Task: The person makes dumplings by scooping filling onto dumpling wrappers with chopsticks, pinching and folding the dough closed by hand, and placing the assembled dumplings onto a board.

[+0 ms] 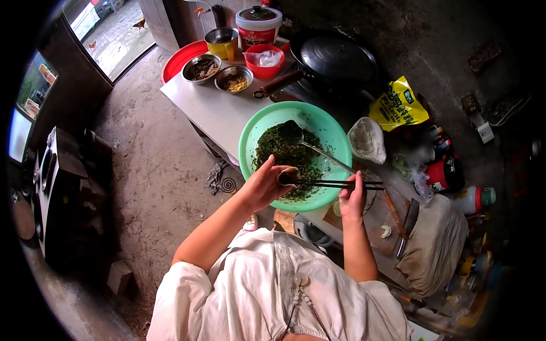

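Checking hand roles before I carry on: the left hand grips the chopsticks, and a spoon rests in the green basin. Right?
Not quite: the head view shows the chopsticks gripped in the right hand, not the left. The spoon does rest in the green basin.

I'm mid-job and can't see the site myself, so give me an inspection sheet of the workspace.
Surface: pale tabletop, in use.
Job's things: green plastic basin of chopped dark-green filling, a long-handled metal ladle resting in it.
Clutter: two small metal bowls of food, red plastic bowl with a clear bag, yellow printed packet, crumpled beige cloth.
Grippers: left hand holds a small pale wrapper with dark filling; right hand holds dark chopsticks, reaching the wrapper.
Cables: thin white cable near a white plug, far right.
Surroundings: bare floor, open doorway; no co-worker seen.
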Demonstrator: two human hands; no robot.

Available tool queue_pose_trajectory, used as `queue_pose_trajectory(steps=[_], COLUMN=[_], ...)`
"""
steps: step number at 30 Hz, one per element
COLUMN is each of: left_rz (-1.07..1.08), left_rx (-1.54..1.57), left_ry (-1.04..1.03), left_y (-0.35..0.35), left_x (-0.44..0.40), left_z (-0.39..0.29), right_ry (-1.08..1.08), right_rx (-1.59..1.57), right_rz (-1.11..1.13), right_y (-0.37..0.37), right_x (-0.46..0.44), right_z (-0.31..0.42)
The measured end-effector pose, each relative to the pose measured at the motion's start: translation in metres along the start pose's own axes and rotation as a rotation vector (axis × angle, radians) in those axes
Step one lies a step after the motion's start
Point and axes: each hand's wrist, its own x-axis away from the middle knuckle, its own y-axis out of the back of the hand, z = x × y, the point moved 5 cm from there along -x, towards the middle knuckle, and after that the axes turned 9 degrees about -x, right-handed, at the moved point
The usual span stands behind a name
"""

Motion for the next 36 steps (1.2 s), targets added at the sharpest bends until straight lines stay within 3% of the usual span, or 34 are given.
queue_pose_trajectory(steps=[11,14,16,18,20,21,23,28,30,32,36], left_rz=[0.104,0.03,-0.038,-0.012,-0.02,-0.017,-0.017,0.038,0.072,0.146,0.223], left_rx=[0.092,0.12,0.175,0.183,0.158,0.158,0.174,0.128,0.112,0.049,-0.045], left_ry=[-0.019,-0.136,-0.188,-0.214,-0.216,-0.213,-0.185,-0.119,-0.102,-0.084,-0.107], left_y=[-0.014,0.012,0.029,0.036,0.039,0.037,0.03,0.003,-0.009,-0.028,-0.043], left_x=[0.015,0.02,0.027,0.031,0.033,0.032,0.031,0.036,0.037,0.039,0.04], left_z=[-0.017,-0.032,-0.043,-0.051,-0.052,-0.052,-0.048,-0.041,-0.039,-0.036,-0.029], right_ry=[-0.257,-0.021,0.289,0.505,0.879,0.881,0.637,0.628,0.688,1.0,1.115], right_rx=[-0.258,-0.254,0.257,0.809,1.105,1.107,1.28,1.425,1.292,1.157,1.163], right_rz=[-0.161,-0.174,0.012,0.407,1.03,1.027,1.129,1.127,1.001,0.825,0.83], right_y=[0.028,0.022,0.007,-0.01,-0.037,-0.035,-0.021,-0.048,-0.075,-0.11,-0.13], right_x=[-0.011,-0.004,0.01,0.024,0.049,0.053,0.057,0.078,0.08,0.1,0.108], right_z=[-0.037,-0.019,-0.005,-0.023,-0.04,-0.049,-0.081,-0.053,-0.023,0.013,0.024])
